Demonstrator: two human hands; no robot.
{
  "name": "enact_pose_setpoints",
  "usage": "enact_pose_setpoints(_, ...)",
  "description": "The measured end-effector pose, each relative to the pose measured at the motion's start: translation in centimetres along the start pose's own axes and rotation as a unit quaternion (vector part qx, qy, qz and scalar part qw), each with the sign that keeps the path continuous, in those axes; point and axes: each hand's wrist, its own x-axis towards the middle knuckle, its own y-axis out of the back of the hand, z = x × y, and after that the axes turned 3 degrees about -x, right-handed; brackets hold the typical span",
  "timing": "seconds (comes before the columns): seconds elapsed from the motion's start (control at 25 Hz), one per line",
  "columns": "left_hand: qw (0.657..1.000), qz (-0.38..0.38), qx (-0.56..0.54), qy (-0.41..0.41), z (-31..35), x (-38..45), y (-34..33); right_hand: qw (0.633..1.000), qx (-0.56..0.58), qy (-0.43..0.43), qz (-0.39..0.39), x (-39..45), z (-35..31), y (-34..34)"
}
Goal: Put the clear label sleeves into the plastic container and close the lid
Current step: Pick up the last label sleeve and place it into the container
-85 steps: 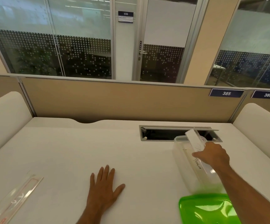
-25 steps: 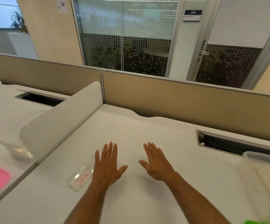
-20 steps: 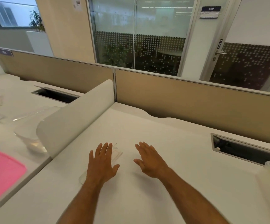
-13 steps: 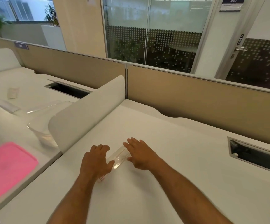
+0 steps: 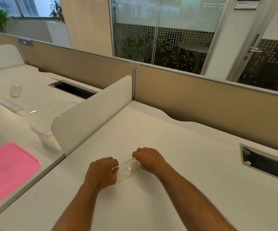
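Note:
A clear label sleeve [image 5: 126,170] lies on the white desk [image 5: 185,164] between my two hands. My left hand [image 5: 101,172] curls its fingers round the sleeve's near left end. My right hand [image 5: 149,159] pinches the far right end. Only the middle stretch of the sleeve shows between them. The plastic container with the green lid is out of view to the right.
A white divider [image 5: 91,114] separates this desk from the left one. There lie a pink lid [image 5: 6,170], a clear container [image 5: 45,125] and loose sleeves [image 5: 15,90]. A cable slot [image 5: 266,162] opens at right. Beige partitions run along the back.
The view swung left from the container to the sleeve. Both hands went from lying flat on the desk to closing on the sleeve's two ends.

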Motion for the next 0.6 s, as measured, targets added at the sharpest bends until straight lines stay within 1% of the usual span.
enact_pose_setpoints(0.12, 0.999, 0.018, -0.025, -0.021, 1.2, 0.3, -0.5, 0.999, 0.034, -0.017, 0.005, -2.3, 1.2, -0.3)
enact_pose_setpoints(0.2, 0.998, -0.013, -0.056, -0.001, 2.5, 0.7, -0.6, 0.996, 0.074, -0.042, -0.004, -3.9, 2.1, -0.2)
enact_pose_setpoints(0.28, 0.992, -0.058, -0.113, 0.022, 3.9, 1.3, -0.7, 0.987, 0.136, -0.080, -0.014, -5.9, 3.3, 0.1)
enact_pose_setpoints(0.36, 0.976, -0.097, -0.193, 0.031, 5.4, 1.9, -0.7, 0.968, 0.226, -0.107, -0.034, -8.2, 4.5, 0.5)
enact_pose_setpoints(0.44, 0.955, -0.132, -0.264, 0.021, 7.1, 2.3, -0.4, 0.942, 0.309, -0.124, -0.040, -10.7, 5.4, 1.3)
enact_pose_setpoints(0.52, 0.929, -0.166, -0.330, 0.016, 9.0, 2.6, 0.2, 0.932, 0.335, -0.138, -0.022, -12.7, 6.2, 1.9)
enact_pose_setpoints(0.6, 0.909, -0.191, -0.372, 0.008, 10.7, 2.8, 0.8, 0.926, 0.342, -0.162, 0.007, -14.4, 7.0, 2.5)
